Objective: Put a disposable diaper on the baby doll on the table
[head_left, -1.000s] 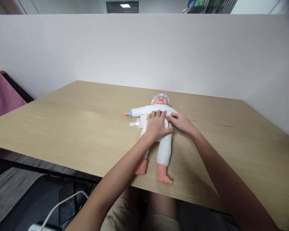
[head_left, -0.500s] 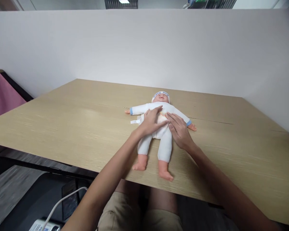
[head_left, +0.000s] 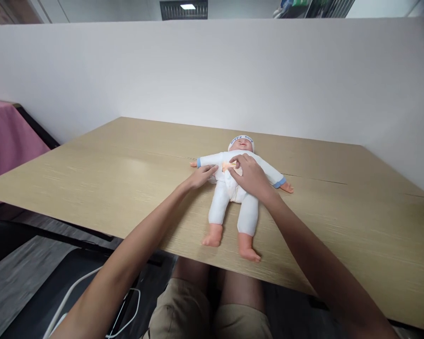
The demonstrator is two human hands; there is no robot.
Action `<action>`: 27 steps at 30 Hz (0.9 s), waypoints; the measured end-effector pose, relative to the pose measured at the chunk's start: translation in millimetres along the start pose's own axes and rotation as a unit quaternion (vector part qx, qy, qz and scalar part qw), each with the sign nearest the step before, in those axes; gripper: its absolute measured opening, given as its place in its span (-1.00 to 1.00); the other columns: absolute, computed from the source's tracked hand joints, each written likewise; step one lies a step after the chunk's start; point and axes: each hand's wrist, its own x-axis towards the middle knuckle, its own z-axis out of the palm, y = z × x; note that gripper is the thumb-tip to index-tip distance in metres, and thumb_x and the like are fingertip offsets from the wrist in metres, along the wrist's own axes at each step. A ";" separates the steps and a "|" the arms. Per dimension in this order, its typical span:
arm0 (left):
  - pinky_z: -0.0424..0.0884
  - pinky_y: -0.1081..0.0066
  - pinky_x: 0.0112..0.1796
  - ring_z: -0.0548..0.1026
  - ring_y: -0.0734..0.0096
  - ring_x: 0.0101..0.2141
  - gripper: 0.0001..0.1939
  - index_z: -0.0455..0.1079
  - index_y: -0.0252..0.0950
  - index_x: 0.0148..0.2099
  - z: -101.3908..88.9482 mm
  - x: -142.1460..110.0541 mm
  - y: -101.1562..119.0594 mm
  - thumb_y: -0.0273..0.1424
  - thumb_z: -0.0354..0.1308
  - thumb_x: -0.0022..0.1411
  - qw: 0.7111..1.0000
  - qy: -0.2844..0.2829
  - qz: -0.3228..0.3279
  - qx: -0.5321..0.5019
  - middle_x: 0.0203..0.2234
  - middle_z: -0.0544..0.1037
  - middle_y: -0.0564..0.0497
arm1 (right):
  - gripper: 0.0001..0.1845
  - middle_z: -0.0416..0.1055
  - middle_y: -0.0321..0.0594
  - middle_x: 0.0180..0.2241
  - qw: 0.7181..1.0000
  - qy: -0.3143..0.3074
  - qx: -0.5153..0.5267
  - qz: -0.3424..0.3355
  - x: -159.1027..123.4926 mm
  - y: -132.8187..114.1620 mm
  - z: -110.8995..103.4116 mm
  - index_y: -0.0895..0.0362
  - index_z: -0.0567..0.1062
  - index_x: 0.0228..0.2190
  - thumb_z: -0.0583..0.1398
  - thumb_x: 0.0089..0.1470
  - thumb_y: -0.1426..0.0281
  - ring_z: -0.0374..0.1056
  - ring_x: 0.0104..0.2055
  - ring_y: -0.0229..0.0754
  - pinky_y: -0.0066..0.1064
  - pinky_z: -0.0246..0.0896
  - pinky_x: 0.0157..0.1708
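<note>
A baby doll (head_left: pixel 217 207) in a white suit with blue cuffs and a lettered headband lies on its back, feet toward me. A white diaper (head_left: pixel 234 192) with an orange-patterned front band is around its hips. My left hand (head_left: pixel 203 176) is at the diaper's left side, fingers together and closed on its edge. Bent over the front waistband, my right hand (head_left: pixel 250 176) pinches it between thumb and fingers. The side tab is hidden behind my left hand.
The doll lies on a wooden table (head_left: pixel 92 174) with a pale partition (head_left: pixel 198 70) behind it. At the far left hangs a pink cloth (head_left: pixel 14 136). A black chair seat (head_left: pixel 70 287) with a white cable (head_left: pixel 69 292) stands below the table's front edge.
My left hand has moved left, off the diaper's front to its side, where the white tab stuck out. My right hand has shifted up onto the front waistband. The view has shifted slightly.
</note>
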 end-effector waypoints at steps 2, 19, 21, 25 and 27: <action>0.37 0.28 -0.22 0.45 0.25 -0.29 -0.39 0.40 -0.25 -0.31 4.4 6.8 3.7 0.24 0.19 0.31 1.000 -0.014 -0.008 -0.011 -0.39 0.48 0.00 | -0.81 0.48 -0.12 -0.20 0.999 0.001 0.019 0.027 6.4 4.3 4.2 0.06 0.51 -0.07 0.22 0.31 0.30 0.44 -0.10 0.09 -0.09 0.33 0.01; 0.41 0.36 -0.25 0.53 0.37 -0.30 -0.61 0.36 -0.24 -0.01 -19.8 25.1 -2.1 -0.24 0.40 0.24 0.998 -0.005 -0.012 -0.058 -0.26 0.59 -0.02 | -0.64 0.49 -0.18 -0.27 0.998 0.006 0.026 0.059 8.7 8.6 12.0 0.00 0.32 -0.32 0.33 0.22 0.09 0.40 -0.19 0.01 -0.21 0.23 -0.18; 0.40 0.34 -0.22 0.53 0.32 -0.26 -0.63 0.37 -0.24 -0.04 -24.4 18.8 -8.0 -0.23 0.40 0.23 1.000 0.018 -0.012 -0.003 -0.25 0.60 -0.04 | -0.58 0.48 -0.15 -0.28 0.997 0.013 -0.009 0.074 11.0 7.1 17.6 -0.02 0.28 -0.36 0.35 0.19 0.04 0.39 -0.18 0.07 -0.17 0.23 -0.18; 0.35 0.31 -0.19 0.49 0.21 -0.26 -0.64 0.44 -0.22 -0.25 -32.3 4.8 -16.2 -0.11 0.46 0.11 0.992 0.003 -0.024 0.125 -0.35 0.55 0.00 | -0.49 0.46 -0.09 -0.29 0.992 0.006 -0.071 0.107 16.4 0.9 27.1 -0.03 0.22 -0.41 0.37 0.12 -0.02 0.37 -0.17 0.15 -0.08 0.25 -0.16; 0.34 0.30 -0.18 0.49 0.14 -0.24 -0.62 0.42 -0.20 -0.35 -34.0 2.1 -18.4 -0.11 0.49 0.02 0.985 -0.010 -0.041 0.164 -0.40 0.51 0.00 | -0.51 0.46 -0.07 -0.28 0.987 0.000 -0.093 0.128 18.7 -2.9 29.7 -0.02 0.23 -0.41 0.39 0.09 0.01 0.37 -0.17 0.17 -0.07 0.25 -0.16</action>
